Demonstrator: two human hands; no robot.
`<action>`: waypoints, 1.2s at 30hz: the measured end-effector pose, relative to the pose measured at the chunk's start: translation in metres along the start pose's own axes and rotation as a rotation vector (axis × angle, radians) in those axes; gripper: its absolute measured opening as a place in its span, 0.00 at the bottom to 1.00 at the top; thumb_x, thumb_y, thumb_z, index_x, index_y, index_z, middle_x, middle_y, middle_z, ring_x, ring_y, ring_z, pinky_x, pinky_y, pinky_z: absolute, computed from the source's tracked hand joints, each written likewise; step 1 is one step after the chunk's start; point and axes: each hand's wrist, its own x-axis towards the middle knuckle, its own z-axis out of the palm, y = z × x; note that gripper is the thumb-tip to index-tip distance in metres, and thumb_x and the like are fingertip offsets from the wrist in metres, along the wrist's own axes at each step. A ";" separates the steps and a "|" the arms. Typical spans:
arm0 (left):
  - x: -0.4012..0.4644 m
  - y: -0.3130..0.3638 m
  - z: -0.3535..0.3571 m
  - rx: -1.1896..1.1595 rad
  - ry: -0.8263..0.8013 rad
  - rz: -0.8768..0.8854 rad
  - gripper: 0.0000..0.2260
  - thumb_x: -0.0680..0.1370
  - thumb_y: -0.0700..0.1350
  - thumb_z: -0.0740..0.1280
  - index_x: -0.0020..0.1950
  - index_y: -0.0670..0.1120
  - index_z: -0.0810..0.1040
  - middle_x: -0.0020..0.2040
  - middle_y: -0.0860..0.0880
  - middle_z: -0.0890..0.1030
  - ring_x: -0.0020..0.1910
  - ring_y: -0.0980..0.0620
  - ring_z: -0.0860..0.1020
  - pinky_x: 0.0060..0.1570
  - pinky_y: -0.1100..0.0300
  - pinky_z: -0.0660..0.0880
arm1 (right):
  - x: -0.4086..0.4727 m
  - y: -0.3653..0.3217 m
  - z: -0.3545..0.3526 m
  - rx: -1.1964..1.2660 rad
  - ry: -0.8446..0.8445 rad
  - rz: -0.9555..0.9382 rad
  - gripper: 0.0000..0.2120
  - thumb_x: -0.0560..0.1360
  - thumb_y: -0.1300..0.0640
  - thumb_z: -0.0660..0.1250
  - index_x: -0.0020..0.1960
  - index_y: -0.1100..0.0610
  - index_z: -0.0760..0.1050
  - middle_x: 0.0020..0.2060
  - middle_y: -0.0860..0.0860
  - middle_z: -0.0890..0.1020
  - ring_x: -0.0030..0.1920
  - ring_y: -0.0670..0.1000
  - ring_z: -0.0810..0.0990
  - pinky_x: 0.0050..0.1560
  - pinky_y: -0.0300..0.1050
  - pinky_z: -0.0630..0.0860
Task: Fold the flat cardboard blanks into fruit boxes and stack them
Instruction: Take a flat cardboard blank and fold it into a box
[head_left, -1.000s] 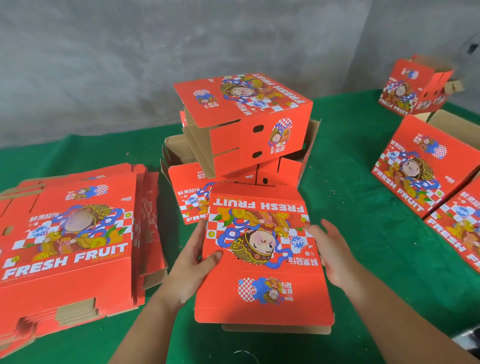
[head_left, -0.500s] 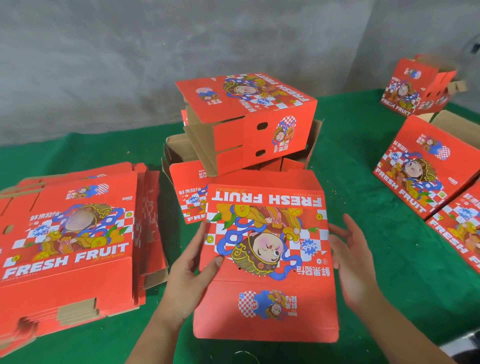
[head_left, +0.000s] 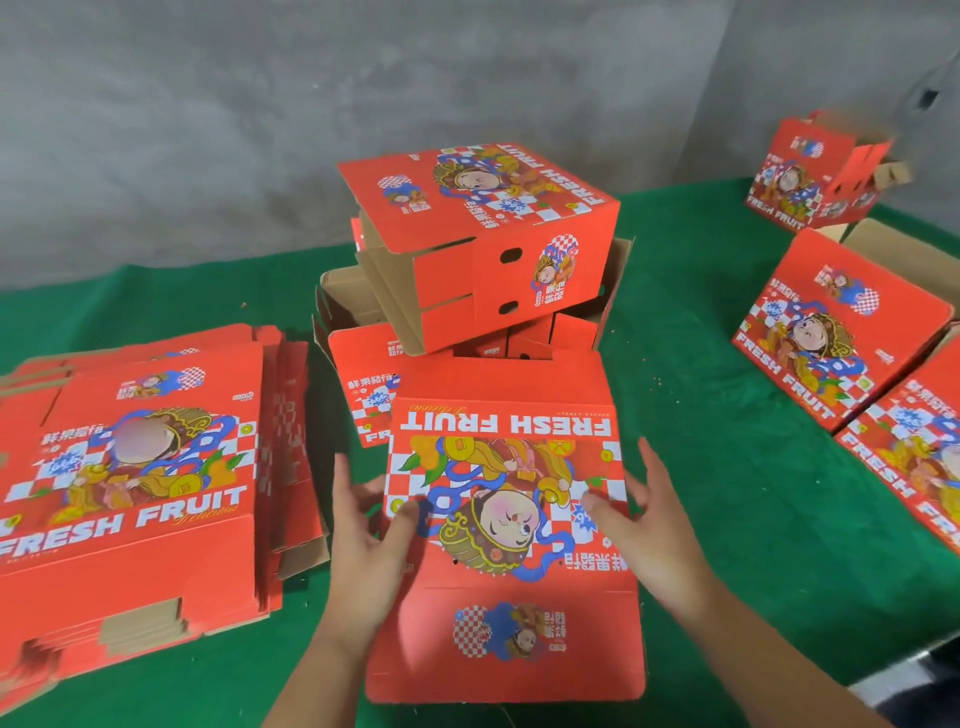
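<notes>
A flat red cardboard blank (head_left: 506, 582) printed "FRESH FRUIT" stands in front of me on the green table, its print upside down to me. My left hand (head_left: 363, 530) holds its left edge, thumb on the printed face. My right hand (head_left: 649, 519) holds the right edge, its thumb also on the face and its fingers straight up beside the edge. A stack of flat blanks (head_left: 130, 467) lies at the left. Behind the held blank, a folded box (head_left: 483, 234) sits tilted on top of an open box (head_left: 343, 306).
Three more folded red boxes stand at the right: one far back (head_left: 815, 176), one leaning (head_left: 836, 338) and one at the frame edge (head_left: 914, 452). Green cloth (head_left: 701, 415) covers the table. A grey wall (head_left: 260, 130) closes the back.
The blank has tipped up and come nearer. My right hand, off the blank half a second ago, has come back onto its right edge. My left hand kept its hold.
</notes>
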 end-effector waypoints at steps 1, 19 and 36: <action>0.001 0.003 0.000 0.036 0.008 0.019 0.38 0.78 0.54 0.73 0.81 0.66 0.53 0.59 0.60 0.72 0.58 0.65 0.76 0.58 0.67 0.74 | -0.005 0.001 -0.001 -0.025 -0.007 -0.037 0.45 0.76 0.52 0.76 0.80 0.34 0.50 0.67 0.34 0.78 0.56 0.41 0.85 0.54 0.45 0.83; -0.020 -0.006 -0.020 0.118 -0.055 0.216 0.38 0.77 0.38 0.74 0.76 0.66 0.59 0.69 0.57 0.64 0.63 0.39 0.79 0.56 0.41 0.81 | -0.038 -0.001 0.007 0.019 0.077 -0.151 0.41 0.77 0.54 0.73 0.74 0.25 0.51 0.67 0.28 0.75 0.44 0.40 0.81 0.55 0.45 0.80; -0.031 0.003 -0.010 -0.023 0.326 0.246 0.24 0.69 0.72 0.71 0.56 0.67 0.63 0.56 0.32 0.72 0.52 0.32 0.76 0.54 0.35 0.75 | -0.048 0.014 0.031 0.313 0.211 -0.228 0.27 0.80 0.57 0.70 0.75 0.42 0.68 0.72 0.46 0.77 0.72 0.50 0.75 0.72 0.60 0.71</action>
